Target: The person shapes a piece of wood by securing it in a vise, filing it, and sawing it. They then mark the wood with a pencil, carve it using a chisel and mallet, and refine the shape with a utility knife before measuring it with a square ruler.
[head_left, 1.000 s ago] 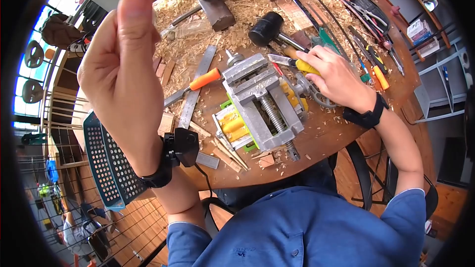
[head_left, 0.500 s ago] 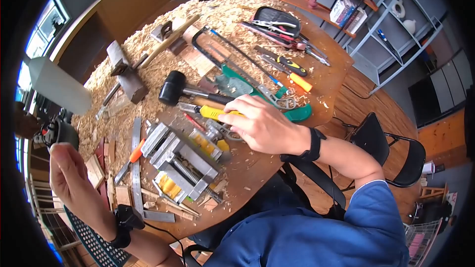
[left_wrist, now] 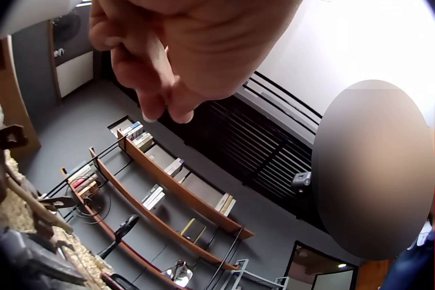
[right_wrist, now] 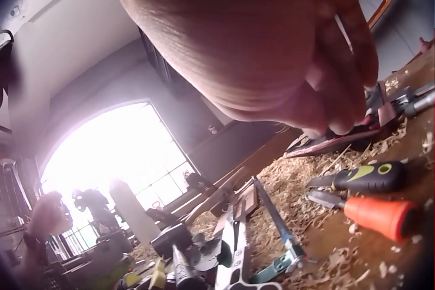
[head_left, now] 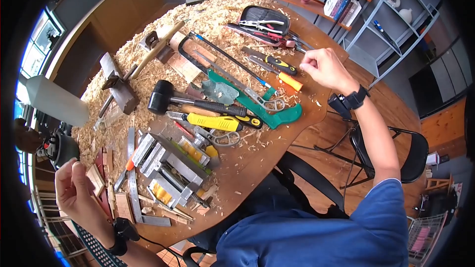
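Observation:
My right hand (head_left: 326,71) hovers at the table's right side with fingers loosely curled and nothing in them. Closest to it are an orange-handled chisel (head_left: 290,81) and a tool with a black-and-yellow handle (head_left: 281,65). A yellow utility knife (head_left: 213,122) lies beside the black mallet (head_left: 161,98), its blade end pointing left. My left hand (head_left: 79,200) is raised off the table's left edge, fingers loosely bent and empty, as the left wrist view also shows. Between the hands, a grey metal vise (head_left: 170,163) stands near the front edge.
A green-handled saw (head_left: 279,117) and a hacksaw (head_left: 225,59) lie mid-table. Pliers (head_left: 264,23) rest on a black case behind them. Wooden planes (head_left: 121,91) and wood shavings (head_left: 198,17) cover the back left. A metal square (head_left: 132,173) lies left of the vise.
My right hand has let go of the utility knife, now on the table, and moved right and away toward the chisel. The head view has swung right; my left hand stays raised, empty.

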Demonstrator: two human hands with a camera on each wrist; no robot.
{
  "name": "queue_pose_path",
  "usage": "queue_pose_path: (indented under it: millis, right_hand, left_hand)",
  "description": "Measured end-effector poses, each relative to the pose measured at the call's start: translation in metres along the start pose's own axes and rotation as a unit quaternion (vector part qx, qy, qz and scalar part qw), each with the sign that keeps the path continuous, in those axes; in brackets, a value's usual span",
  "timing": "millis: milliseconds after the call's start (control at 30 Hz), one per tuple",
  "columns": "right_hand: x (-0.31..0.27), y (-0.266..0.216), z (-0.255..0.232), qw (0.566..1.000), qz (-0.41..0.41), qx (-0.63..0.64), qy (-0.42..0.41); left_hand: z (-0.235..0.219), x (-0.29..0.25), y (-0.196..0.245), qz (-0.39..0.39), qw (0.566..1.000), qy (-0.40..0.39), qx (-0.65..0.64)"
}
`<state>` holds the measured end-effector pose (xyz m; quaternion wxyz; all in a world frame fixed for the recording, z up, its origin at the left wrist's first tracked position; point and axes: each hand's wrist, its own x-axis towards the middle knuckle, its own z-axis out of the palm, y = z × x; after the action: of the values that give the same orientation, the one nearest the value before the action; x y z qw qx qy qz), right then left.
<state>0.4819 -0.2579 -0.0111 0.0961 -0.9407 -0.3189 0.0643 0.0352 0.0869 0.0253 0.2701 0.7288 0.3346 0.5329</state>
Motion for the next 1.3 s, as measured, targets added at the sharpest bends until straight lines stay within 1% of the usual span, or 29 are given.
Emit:
queue_pose_path:
  millis: [33,67,100,133,200,233,267,333,367,433,467,533,567,600,667,733,800,833,867,900,933,1033,1067,1133,1200,1233,1267,1300]
  right_hand:
    - [-0.003,0.006,0.017,0.986,-0.136,0.064,0.069]
    - [-0.008,0.004,0.024,0.945,-0.268,0.125,0.137]
    - [-0.012,0.000,0.030,0.938,-0.289,0.131,0.139]
    - [-0.016,-0.005,0.034,0.953,-0.257,0.132,0.091]
    - [-0.033,-0.027,0.038,0.952,-0.257,0.162,0.042]
    - [-0.039,-0.036,0.042,0.951,-0.271,0.149,0.030]
    - [-0.044,-0.044,0.046,0.949,-0.284,0.135,0.018]
    - [-0.051,-0.056,0.061,0.927,-0.340,0.158,0.004]
    - [-0.054,-0.063,0.067,0.924,-0.351,0.154,0.009]
    - [-0.055,-0.071,0.086,0.913,-0.379,0.146,0.028]
    - [-0.056,-0.076,0.089,0.912,-0.381,0.148,0.028]
    - [-0.057,-0.084,0.093,0.934,-0.346,0.084,-0.034]
    - [-0.057,-0.086,0.098,0.933,-0.348,0.084,-0.036]
    - [-0.055,-0.087,0.100,0.932,-0.351,0.085,-0.035]
    - [-0.053,-0.089,0.102,0.933,-0.351,0.070,-0.038]
    - [-0.052,-0.088,0.102,0.928,-0.363,0.078,-0.024]
    - [-0.051,-0.089,0.100,0.922,-0.376,0.088,-0.011]
    - [-0.050,-0.091,0.097,0.920,-0.378,0.100,-0.013]
    - [-0.048,-0.097,0.093,0.917,-0.382,0.113,-0.016]
    - [-0.045,-0.110,0.088,0.907,-0.389,0.161,0.017]
    - [-0.039,-0.124,0.086,0.901,-0.401,0.166,0.015]
    - [-0.014,-0.175,0.086,0.848,-0.478,0.228,0.031]
    - [-0.002,-0.193,0.095,0.834,-0.505,0.222,0.016]
    - [0.021,-0.228,0.111,0.827,-0.536,0.165,-0.051]
    - [0.035,-0.259,0.115,0.826,-0.555,0.066,-0.077]
    - [0.041,-0.270,0.122,0.817,-0.571,0.038,-0.069]
    - [0.042,-0.280,0.120,0.818,-0.570,0.007,-0.077]
    - [0.045,-0.288,0.121,0.809,-0.580,-0.015,-0.093]
  left_hand:
    - [-0.005,0.000,-0.003,-0.045,0.998,-0.013,-0.036]
    - [-0.011,0.000,-0.007,-0.090,0.993,-0.026,-0.072]
    - [-0.017,-0.001,-0.012,-0.084,0.994,-0.067,-0.024]
    - [-0.020,-0.006,-0.016,-0.084,0.994,-0.068,-0.023]
    - [-0.021,-0.014,-0.021,-0.060,0.985,-0.156,-0.038]
    - [-0.018,-0.020,-0.019,-0.078,0.985,-0.151,-0.041]
    - [-0.021,-0.022,-0.027,-0.028,0.985,-0.168,-0.018]
    - [-0.027,-0.027,-0.026,-0.064,0.979,-0.190,-0.035]
    - [-0.027,-0.030,-0.024,-0.064,0.979,-0.189,-0.034]
    - [-0.026,-0.035,-0.022,-0.083,0.985,-0.151,-0.001]
    - [-0.027,-0.037,-0.023,-0.090,0.986,-0.138,0.010]
    - [-0.037,-0.037,-0.031,-0.032,0.985,-0.170,0.023]
    - [-0.043,-0.036,-0.031,-0.014,0.985,-0.154,0.074]
    - [-0.046,-0.035,-0.031,-0.013,0.985,-0.152,0.077]
    - [-0.053,-0.035,-0.032,-0.096,0.987,-0.128,-0.006]
    - [-0.055,-0.037,-0.042,-0.092,0.987,-0.134,-0.015]
    - [-0.032,-0.042,-0.017,-0.025,0.990,-0.125,0.066]
    - [-0.031,-0.042,-0.012,-0.033,0.982,-0.173,0.065]
    - [-0.028,-0.044,-0.010,-0.058,0.984,-0.163,0.033]
    - [-0.028,-0.044,-0.009,-0.057,0.983,-0.171,0.038]
    - [-0.029,-0.044,-0.007,-0.057,0.981,-0.178,0.044]
    - [-0.036,-0.044,-0.017,-0.094,0.979,-0.182,0.019]
    - [-0.036,-0.046,-0.010,-0.155,0.971,-0.181,-0.033]
    - [-0.038,-0.050,0.000,-0.183,0.967,-0.171,-0.039]
    - [-0.037,-0.057,0.011,-0.175,0.970,-0.168,-0.010]
    - [-0.044,-0.059,0.014,-0.193,0.961,-0.192,-0.052]
    - [-0.049,-0.062,0.009,-0.185,0.956,-0.204,-0.101]
    - [-0.053,-0.067,0.011,-0.202,0.953,-0.196,-0.111]
